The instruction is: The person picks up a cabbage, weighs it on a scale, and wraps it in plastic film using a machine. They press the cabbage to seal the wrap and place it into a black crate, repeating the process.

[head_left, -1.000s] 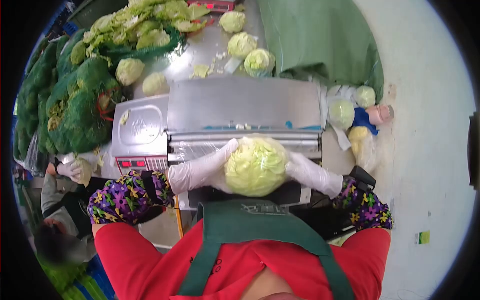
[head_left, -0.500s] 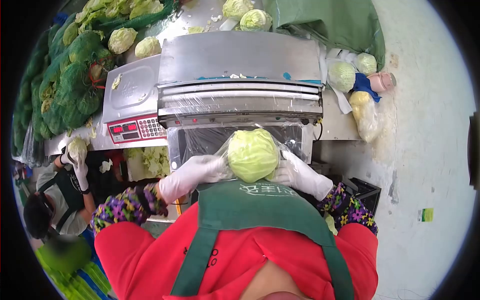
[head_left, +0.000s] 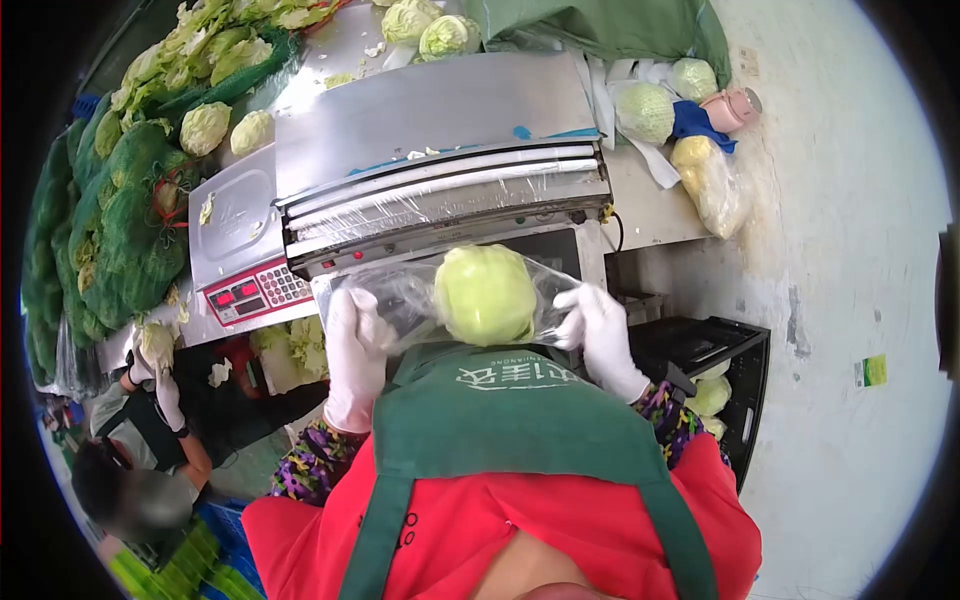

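A pale green cabbage [head_left: 486,295] sits in front of my apron with clear plastic film [head_left: 410,290] across it. My left hand [head_left: 357,350], in a white glove, is closed on the film on the cabbage's left side. On the other side my right hand [head_left: 602,335], also gloved, pinches the film and pulls it outward. Both hands are a little apart from the cabbage, with the film taut between. Just beyond lies the metal wrapping machine [head_left: 440,110], with a film roll [head_left: 450,180] along its front.
A scale [head_left: 262,290] stands left of the machine. Net bags of cabbages [head_left: 130,240] fill the far left, near a co-worker's hands [head_left: 160,385] holding a cabbage. Loose cabbages [head_left: 450,38] lie at the back. A black crate [head_left: 740,390] with cabbages is at lower right.
My hands have moved from the cabbage's sides outward, drawing the film out left and right. The film no longer stretches up to the machine. The view has shifted and turned slightly.
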Available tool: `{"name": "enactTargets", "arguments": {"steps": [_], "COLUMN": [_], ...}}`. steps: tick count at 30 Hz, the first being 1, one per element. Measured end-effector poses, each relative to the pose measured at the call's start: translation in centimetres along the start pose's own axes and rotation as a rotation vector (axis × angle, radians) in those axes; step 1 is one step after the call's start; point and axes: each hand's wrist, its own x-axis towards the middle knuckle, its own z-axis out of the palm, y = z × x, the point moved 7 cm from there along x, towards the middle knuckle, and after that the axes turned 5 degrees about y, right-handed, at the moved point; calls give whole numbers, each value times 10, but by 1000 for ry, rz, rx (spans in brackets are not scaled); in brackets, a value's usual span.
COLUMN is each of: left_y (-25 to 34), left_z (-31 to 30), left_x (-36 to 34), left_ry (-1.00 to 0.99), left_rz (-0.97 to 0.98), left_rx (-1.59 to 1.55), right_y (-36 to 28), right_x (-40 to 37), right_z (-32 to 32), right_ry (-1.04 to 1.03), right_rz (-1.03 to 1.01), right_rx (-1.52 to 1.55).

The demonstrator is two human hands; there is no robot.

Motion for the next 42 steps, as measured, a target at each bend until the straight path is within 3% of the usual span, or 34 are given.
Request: {"name": "enactTargets", "arguments": {"steps": [1, 3, 5, 7, 8, 9, 10, 11, 13, 14, 15, 16, 17, 19, 20, 25, 26, 27, 29, 30, 32, 33, 35, 37, 39, 40, 41, 42], "left_y": [11, 3, -11, -39, -61, -72, -85, -97, -110, -138, -169, -188, -195, -203, -201, -189, -196, -198, -159, -140, -101, -87, -72, -68, -56, -48, -47, -41], "left_z": [11, -9, -24, -59, -107, -112, -127, -139, -118, -127, -141, -147, -139, -74, -60, -16, -12, -13, 14, 26, 40, 43, 34, 4, -9, -10, -22, -37], "left_x": [1, 7, 2, -12, 2, 2, 16, 26, 14, 18, 24, 41, 54, 50, 42, -9, -7, -7, -32, -41, -52, -54, -56, -60, -64, -69, -68, -61], "left_ry": [-93, 3, 34, 545, 422, 377, 306, 224, 63, -22, -110, -228, -224, -708, -714, -464, -777, -1089, -950, -856, -650, -579, -583, -461, -566, -599, -599, -607], "left_rz": [36, -210, -262, -312, -415, -497, -231, 45, 441, 243, 42, 45, 56, 508, 517, -309, -257, -198, -257, -272, -363, -459, -690, -627, -530, -504, -507, -344], "left_rx": [9, -176, -119, -28, 191, 524, 660, 789, 1119, 1099, 1075, 1010, 1011, 1025, 1030, -48, -177, -311, -75, 103, 439, 443, 92, 156, 27, 27, 24, 165], "right_y": [-4, 16, 40, 67, 92, 114, 126, 154, 189, 216, 240, 252, 254, 252, 244, 108, 60, 80, -11, -26, -43, -41, -31, -19, -8, 3, 10, 31], "right_x": [5, 17, 11, 7, 8, 7, 11, 24, 45, 61, 77, 82, 87, 86, 85, 37, 15, 28, -21, -28, -53, -58, -63, -73, -70, -71, -75, -69], "right_z": [-5, -18, -39, -55, -62, -68, -64, -66, -45, -41, -26, -9, 0, 26, 29, 31, 51, 38, 64, 67, 76, 79, 90, 105, 107, 114, 120, 132], "right_ry": [19, 3, -74, -37, -33, -33, 2, -96, 13, 5, -227, -455, -461, -615, -614, -385, -370, -222, -70, -58, 86, 94, 129, 115, 94, 36, 37, -156], "right_rz": [14, 276, 444, 539, 601, 658, 609, 541, 409, 398, 242, 82, 71, 98, 87, -545, -606, -662, -1046, -1050, -1301, -1302, -1245, -1243, -989, -845, -843, -654], "right_rx": [8, 317, 412, 396, 352, 304, 175, 72, -110, -107, -252, -398, -397, -111, -106, -774, -1320, -455, -899, -897, -994, -989, -1154, -1061, -480, -366, -370, -220]}}
